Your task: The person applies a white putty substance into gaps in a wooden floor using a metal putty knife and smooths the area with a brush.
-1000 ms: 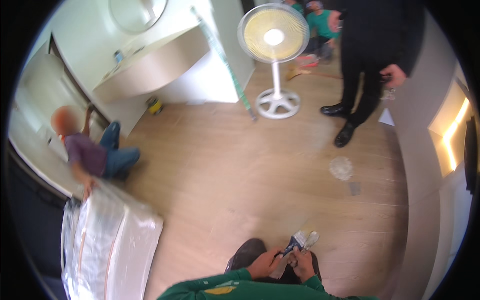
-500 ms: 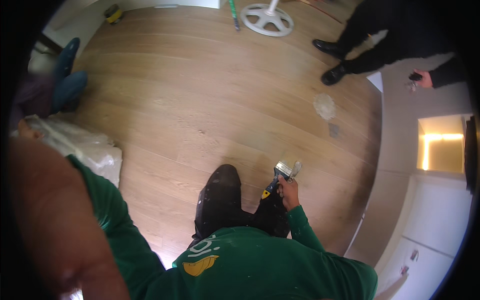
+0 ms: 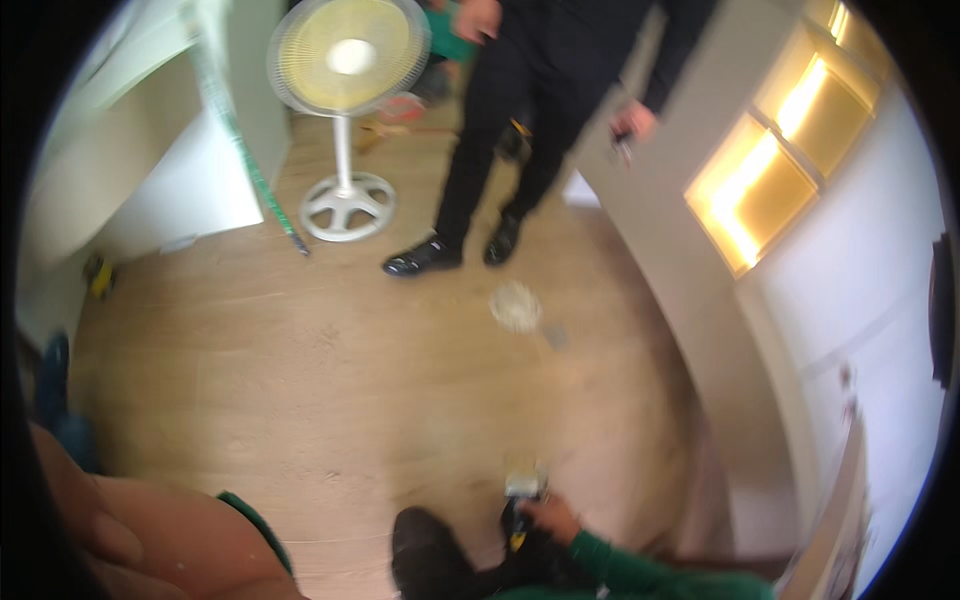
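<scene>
My right hand (image 3: pixel 553 516) is closed around the dark, yellow-tipped handle of a wide putty knife (image 3: pixel 524 486). I hold it low in front of me, beside my dark trousers and shoe, with its pale blade pointing away. Motion blurs the blade. My left arm and hand (image 3: pixel 165 535) loom large and very close at the lower left, bare-skinned beyond a green sleeve. The fingers are too near and cut off to show whether they hold anything.
A person in black (image 3: pixel 530 100) stands ahead, gripping a small dark object. Beside them is a white pedestal fan (image 3: pixel 349 58); a green pole (image 3: pixel 245 150) leans nearby. A pale round piece (image 3: pixel 515 306) lies on the wooden floor (image 3: pixel 300 360). Lit shelves (image 3: pixel 765 190) line the right.
My view has tilted up and turned right, bringing the whole fan and more of the person in black into sight. My right hand still holds the putty knife, lower in the picture.
</scene>
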